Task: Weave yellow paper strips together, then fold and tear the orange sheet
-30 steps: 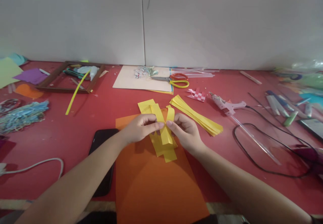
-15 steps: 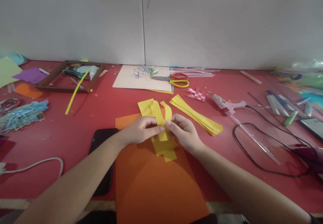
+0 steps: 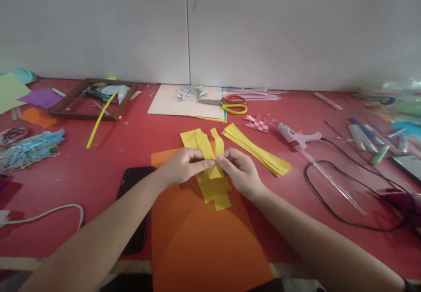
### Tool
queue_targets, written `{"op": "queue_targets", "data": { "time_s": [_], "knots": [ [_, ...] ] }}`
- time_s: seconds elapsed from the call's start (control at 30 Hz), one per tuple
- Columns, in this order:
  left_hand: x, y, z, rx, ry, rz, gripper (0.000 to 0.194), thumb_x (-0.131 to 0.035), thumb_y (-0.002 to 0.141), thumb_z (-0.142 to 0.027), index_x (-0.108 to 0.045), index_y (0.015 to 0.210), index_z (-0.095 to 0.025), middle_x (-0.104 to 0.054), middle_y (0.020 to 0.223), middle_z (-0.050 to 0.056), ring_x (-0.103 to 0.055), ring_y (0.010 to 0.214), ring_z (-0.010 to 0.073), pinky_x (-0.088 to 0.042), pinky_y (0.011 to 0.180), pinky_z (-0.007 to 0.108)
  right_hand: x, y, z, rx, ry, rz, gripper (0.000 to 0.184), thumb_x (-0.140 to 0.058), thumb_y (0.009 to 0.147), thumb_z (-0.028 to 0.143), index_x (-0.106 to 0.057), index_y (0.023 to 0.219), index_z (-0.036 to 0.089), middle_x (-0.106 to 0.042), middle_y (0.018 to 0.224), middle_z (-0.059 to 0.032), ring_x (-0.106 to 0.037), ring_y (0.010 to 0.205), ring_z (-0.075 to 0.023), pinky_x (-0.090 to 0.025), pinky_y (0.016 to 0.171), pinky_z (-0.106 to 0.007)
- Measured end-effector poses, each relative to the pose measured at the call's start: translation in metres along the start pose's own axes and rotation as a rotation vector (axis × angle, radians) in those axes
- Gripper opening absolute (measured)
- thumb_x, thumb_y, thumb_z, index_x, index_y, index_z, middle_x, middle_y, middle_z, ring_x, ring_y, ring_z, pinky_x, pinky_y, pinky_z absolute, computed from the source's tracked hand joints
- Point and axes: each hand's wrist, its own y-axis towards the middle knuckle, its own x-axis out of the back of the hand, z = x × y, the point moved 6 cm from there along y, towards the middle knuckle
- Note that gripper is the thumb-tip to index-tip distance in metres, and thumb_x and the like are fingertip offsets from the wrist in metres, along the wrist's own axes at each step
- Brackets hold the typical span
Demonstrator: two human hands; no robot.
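Between my two hands is a folded yellow paper strip (image 3: 205, 146), its two ends standing up side by side. My left hand (image 3: 187, 165) pinches it from the left, thumb on top. From the other side my right hand (image 3: 238, 171) grips the same strip between thumb and fingers. Beneath them, more yellow paper pieces (image 3: 213, 191) lie on an orange sheet (image 3: 204, 239). A stack of yellow strips (image 3: 256, 149) rests just beyond my right hand. The fingertips partly hide the fold.
A black phone (image 3: 136, 213) lies left of the orange sheet. Scissors (image 3: 226, 103) rest on pale paper at the back. To the right are a pink glue gun (image 3: 296, 136) with a looping cord and several markers (image 3: 363, 136). A brown frame (image 3: 88, 101) holds small tools.
The upright ends of the yellow strip have spread slightly apart, and the lower part is tilted up a little. Both hands keep their grip in nearly the same place.
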Motion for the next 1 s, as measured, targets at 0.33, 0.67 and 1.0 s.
{"op": "queue_targets", "data": {
  "time_s": [0.33,0.67,1.0],
  "knots": [
    [0.0024,0.0016,0.0034,0.018,0.016,-0.05,0.036,-0.064,0.086,-0.051,-0.065,0.08,-0.015,-0.054,0.066,-0.002,-0.043,0.057,0.0101,-0.032,0.054,0.025,-0.005,0.0007,-0.0064,-0.111,0.143,0.089,0.037,-0.072,0.08,0.055,-0.06,0.079,0.02,-0.062,0.065,0.0011,-0.051,0.052,-0.0097,-0.043,0.05,-0.023],
    [-0.0013,-0.0004,0.0049,0.037,0.055,0.015,0.039,-0.063,0.087,-0.051,-0.054,0.07,-0.018,-0.056,0.065,-0.001,-0.05,0.056,0.0116,-0.035,0.052,0.025,-0.0027,0.0003,-0.006,-0.131,0.117,0.044,0.041,-0.069,0.081,0.057,-0.055,0.069,0.02,-0.06,0.054,0.002,-0.054,0.046,-0.0108,-0.042,0.046,-0.024],
    [0.0006,-0.0006,0.0006,0.035,0.071,-0.039,0.038,-0.063,0.087,-0.047,-0.049,0.067,-0.018,-0.054,0.06,-0.002,-0.047,0.055,0.0101,-0.032,0.052,0.024,-0.0025,-0.0012,-0.0026,-0.07,0.036,0.04,0.044,-0.065,0.085,0.058,-0.051,0.066,0.02,-0.059,0.052,0.0026,-0.052,0.045,-0.0084,-0.04,0.046,-0.021]
  ]
}}
